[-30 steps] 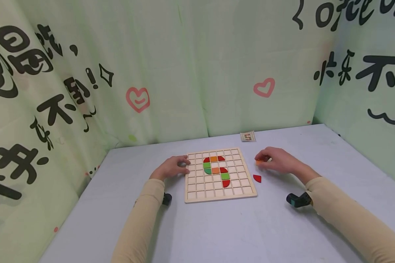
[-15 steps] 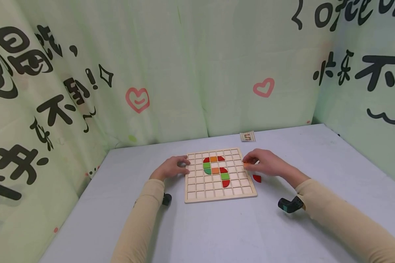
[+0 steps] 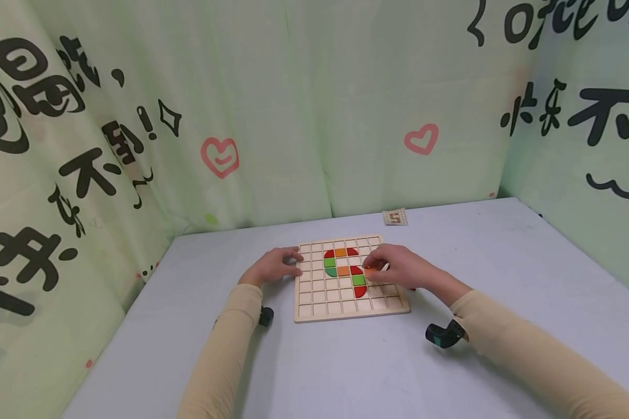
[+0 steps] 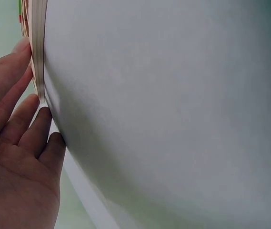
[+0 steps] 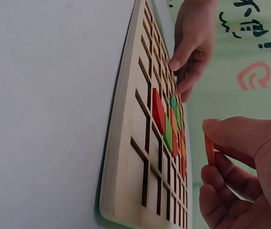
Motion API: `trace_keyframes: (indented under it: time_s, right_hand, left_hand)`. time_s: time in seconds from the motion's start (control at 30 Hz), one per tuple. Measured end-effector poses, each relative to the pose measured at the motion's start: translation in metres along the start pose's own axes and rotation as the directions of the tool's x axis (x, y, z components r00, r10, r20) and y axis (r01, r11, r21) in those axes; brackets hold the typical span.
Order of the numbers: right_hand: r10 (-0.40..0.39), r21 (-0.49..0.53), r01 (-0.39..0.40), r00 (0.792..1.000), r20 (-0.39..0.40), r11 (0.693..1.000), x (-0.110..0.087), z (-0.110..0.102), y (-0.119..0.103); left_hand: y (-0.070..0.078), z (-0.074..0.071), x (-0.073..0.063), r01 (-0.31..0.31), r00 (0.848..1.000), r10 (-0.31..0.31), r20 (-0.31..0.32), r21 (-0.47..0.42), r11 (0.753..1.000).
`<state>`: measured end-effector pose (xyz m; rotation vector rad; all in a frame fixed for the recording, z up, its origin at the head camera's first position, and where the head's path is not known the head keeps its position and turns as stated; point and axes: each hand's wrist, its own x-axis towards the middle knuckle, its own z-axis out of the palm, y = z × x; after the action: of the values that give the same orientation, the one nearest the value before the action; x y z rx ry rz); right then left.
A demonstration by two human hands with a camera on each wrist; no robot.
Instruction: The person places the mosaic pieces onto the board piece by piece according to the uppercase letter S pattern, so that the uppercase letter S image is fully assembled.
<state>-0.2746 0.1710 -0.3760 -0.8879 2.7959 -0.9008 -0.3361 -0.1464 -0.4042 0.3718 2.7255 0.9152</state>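
Note:
A wooden grid board (image 3: 314, 311) lies on the table, with red, orange and green pieces forming an S-like shape in its cells. My left hand (image 3: 274, 266) rests at the board's left edge, thumb and fingertips touching it. The left wrist view shows those fingers (image 4: 30, 129) fairly straight along the board's side. Above the board's right part, my right hand (image 3: 403, 267) pinches a flat orange tile (image 5: 209, 150) between thumb and fingers, close to the red and green pieces. A red quarter-round piece (image 3: 412, 289) sits right of the board, mostly hidden beneath the right hand.
A small pattern card (image 3: 395, 217) lies at the table's back edge. Green curtains (image 3: 283, 116) with black writing and pink hearts hang behind and at both sides of the white table (image 3: 346, 372).
My right hand has moved left from beside the board to over its right part, carrying the orange tile. The left hand has stayed at the left edge.

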Motion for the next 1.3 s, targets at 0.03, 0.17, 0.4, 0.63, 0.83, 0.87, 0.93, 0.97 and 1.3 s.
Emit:
trace_keyframes:
  time_s: [0.03,0.17,0.4,0.63,0.83,0.87,0.93,0.97,1.3]
  right_hand:
    - [-0.008,0.005,0.008,1.000,0.006,1.000,0.001,0.001,-0.002]
    - [-0.044,0.018,0.044,0.999,0.018,0.999,0.005,0.007,-0.011]
    - [-0.074,0.005,0.074,0.997,0.030,0.997,0.010,0.015,-0.023]
    - [-0.071,-0.023,0.072,0.996,0.059,0.997,0.016,0.026,-0.028]
    - [-0.096,-0.074,0.103,0.991,0.091,0.992,0.017,0.032,-0.029]
    - [-0.098,-0.079,0.106,0.991,0.096,0.991,0.017,0.032,-0.029]
    - [-0.094,-0.081,0.103,0.990,0.106,0.991,0.016,0.034,-0.030]
    - [-0.088,-0.081,0.097,0.990,0.110,0.992,0.017,0.035,-0.031]
    - [-0.085,-0.118,0.099,0.989,0.118,0.988,0.018,0.041,-0.032]
  left_hand:
    - [0.000,0.000,0.000,-0.002,1.000,0.002,0.000,0.001,1.000]
    - [0.001,0.000,0.000,-0.011,1.000,0.011,-0.001,0.007,1.000]
    - [0.000,0.001,0.000,-0.002,1.000,0.002,-0.002,0.013,1.000]
    - [0.002,0.000,-0.002,0.004,1.000,-0.004,-0.006,0.000,1.000]
    - [0.001,-0.001,-0.002,-0.002,1.000,0.002,-0.005,0.005,1.000]
    - [0.001,-0.001,-0.002,-0.003,1.000,0.003,-0.004,0.008,1.000]
    - [0.001,-0.001,-0.002,-0.003,1.000,0.003,-0.003,0.012,1.000]
    - [0.002,-0.001,-0.002,-0.003,1.000,0.003,-0.002,0.013,1.000]
    - [0.003,0.000,-0.002,0.023,1.000,-0.023,-0.001,-0.006,1.000]
